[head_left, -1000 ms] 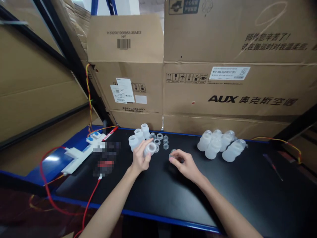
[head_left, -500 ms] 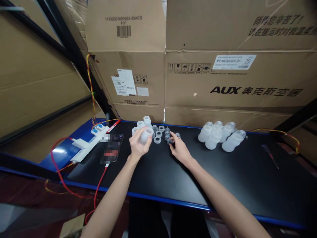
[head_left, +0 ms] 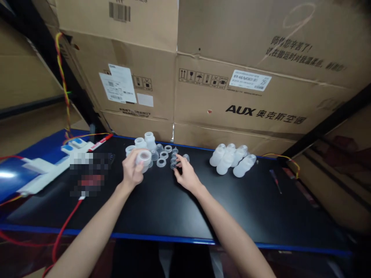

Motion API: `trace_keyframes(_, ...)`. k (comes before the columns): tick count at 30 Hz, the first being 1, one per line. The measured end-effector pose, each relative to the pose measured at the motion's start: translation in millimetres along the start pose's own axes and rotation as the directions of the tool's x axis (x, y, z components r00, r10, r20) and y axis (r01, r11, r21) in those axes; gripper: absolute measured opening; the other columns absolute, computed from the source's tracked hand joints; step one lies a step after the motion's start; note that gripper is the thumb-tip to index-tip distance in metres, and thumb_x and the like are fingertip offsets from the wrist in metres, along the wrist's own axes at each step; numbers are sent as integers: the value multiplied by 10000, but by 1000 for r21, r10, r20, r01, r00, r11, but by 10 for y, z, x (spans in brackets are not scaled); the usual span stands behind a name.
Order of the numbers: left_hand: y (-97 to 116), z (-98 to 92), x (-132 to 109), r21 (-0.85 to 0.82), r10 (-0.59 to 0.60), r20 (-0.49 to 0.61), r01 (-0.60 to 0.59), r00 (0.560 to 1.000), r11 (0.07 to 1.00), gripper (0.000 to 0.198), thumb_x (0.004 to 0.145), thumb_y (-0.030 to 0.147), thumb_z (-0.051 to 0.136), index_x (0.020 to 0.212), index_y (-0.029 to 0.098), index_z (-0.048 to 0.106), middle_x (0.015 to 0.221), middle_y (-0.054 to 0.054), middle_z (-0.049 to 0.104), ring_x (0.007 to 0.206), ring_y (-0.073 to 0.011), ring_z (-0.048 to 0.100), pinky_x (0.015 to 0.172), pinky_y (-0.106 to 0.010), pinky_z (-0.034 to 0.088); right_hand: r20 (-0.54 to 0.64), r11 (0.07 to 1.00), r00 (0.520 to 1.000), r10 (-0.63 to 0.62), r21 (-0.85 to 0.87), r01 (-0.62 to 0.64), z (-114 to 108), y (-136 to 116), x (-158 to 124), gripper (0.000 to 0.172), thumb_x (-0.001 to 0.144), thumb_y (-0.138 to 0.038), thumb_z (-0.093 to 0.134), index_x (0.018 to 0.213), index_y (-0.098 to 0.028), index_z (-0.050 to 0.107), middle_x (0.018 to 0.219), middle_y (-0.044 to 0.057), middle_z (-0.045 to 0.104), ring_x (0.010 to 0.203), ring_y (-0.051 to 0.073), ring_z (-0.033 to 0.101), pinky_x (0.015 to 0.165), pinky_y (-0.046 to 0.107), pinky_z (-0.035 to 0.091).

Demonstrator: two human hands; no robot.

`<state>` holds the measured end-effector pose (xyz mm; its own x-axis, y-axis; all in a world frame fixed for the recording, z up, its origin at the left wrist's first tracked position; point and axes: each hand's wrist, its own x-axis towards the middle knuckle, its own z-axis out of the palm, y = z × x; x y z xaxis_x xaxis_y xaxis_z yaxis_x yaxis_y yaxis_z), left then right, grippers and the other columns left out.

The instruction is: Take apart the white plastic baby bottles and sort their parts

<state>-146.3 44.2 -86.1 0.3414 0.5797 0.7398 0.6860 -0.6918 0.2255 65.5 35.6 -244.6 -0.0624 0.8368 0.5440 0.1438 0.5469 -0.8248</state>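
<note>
Gripping an open bottle [head_left: 146,160], the left hand [head_left: 132,170] hovers above the desk [head_left: 162,212]; the right hand [head_left: 188,176] touches clear teats [head_left: 173,159], grip unclear. Capped bottles [head_left: 222,165] at right look done; three uncapped bottles [head_left: 150,142] remain.

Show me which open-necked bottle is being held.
The bottle gripped in the left hand; the other open-necked bottles stand behind it, on the black tabletop.
</note>
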Motion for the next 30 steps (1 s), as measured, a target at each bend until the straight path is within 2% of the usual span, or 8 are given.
trace_keyframes(5, 68, -41, 58, 89, 70, -112, -60, 991, 994, 384, 1025, 474, 517, 1113, 155, 713, 1053, -113, 713, 969, -273, 682, 883, -406, 549, -33, 1000, 999, -20, 9, 21, -88, -97, -45, 585, 1027, -184, 543, 1599, -242, 438, 1390, 136, 619, 1139, 226, 692, 1092, 415, 585)
trace_keyframes(8, 133, -59, 96, 137, 85, -126, -67, 988, 988, 321, 1013, 404, 565, 1164, 154, 698, 1061, -114, 707, 973, -263, 691, 871, -394, 563, -116, 997, 992, -53, -58, 46, -119, -110, -48, 490, 1039, -183, 523, 1527, -239, 532, 1453, 151, 570, 1323, 273, 608, 1172, 459, 526)
trace_keyframes(11, 157, -38, 97, 158, 105, -140, -82, 985, 984, 300, 992, 375, 624, 1188, 156, 683, 1060, -108, 705, 961, -244, 697, 846, -376, 574, -213, 985, 974, -76, -170, 40, -136, -102, -46, 433, 1021, -189, 547, 1450, -213, 598, 1436, 167, 564, 1340, 319, 565, 1183, 514, 488)
trace_keyframes(17, 134, 42, 71, -6, -67, -277, 68, 958, 998, 429, 888, 441, 805, 1137, 191, 560, 952, -52, 665, 764, -162, 676, 654, -282, 534, -236, 959, 971, -38, -283, -31, -174, -95, -68, 447, 986, -199, 581, 1432, -197, 613, 1432, 174, 569, 1310, 341, 540, 1151, 530, 470)
trace_keyframes(20, 88, 4, 74, -12, -131, -216, 132, 968, 991, 412, 893, 490, 772, 1099, 200, 564, 889, -36, 657, 696, -150, 642, 625, -280, 516, -230, 944, 973, 0, -321, -76, -173, -71, -83, 474, 975, -213, 596, 1449, -192, 606, 1467, 184, 547, 1346, 355, 510, 1172, 551, 442)
trace_keyframes(24, 64, -66, 94, 122, -128, -174, 151, 976, 981, 411, 872, 537, 725, 1048, 185, 608, 885, -31, 674, 733, -168, 654, 693, -297, 547, -225, 914, 973, 44, -384, -131, -145, -2, -87, 552, 941, -216, 616, 1490, -169, 578, 1544, 218, 482, 1427, 398, 445, 1180, 600, 425)
trace_keyframes(27, 86, -91, 90, 169, -62, -129, 84, 990, 982, 405, 881, 529, 698, 1061, 173, 626, 951, -57, 696, 829, -197, 685, 785, -318, 571, -199, 899, 979, 44, -420, -126, -106, 38, -92, 613, 913, -191, 623, 1520, -148, 555, 1577, 234, 449, 1471, 413, 418, 1195, 608, 424)
trace_keyframes(30, 103, -93, 65, 152, 41, -42, -35, 998, 988, 334, 957, 477, 606, 1115, 186, 653, 1022, -80, 715, 909, -234, 712, 829, -347, 578, -190, 890, 982, 11, -445, -96, -56, 79, -101, 628, 908, -174, 607, 1533, -156, 545, 1578, 239, 465, 1487, 403, 438, 1210, 602, 432)
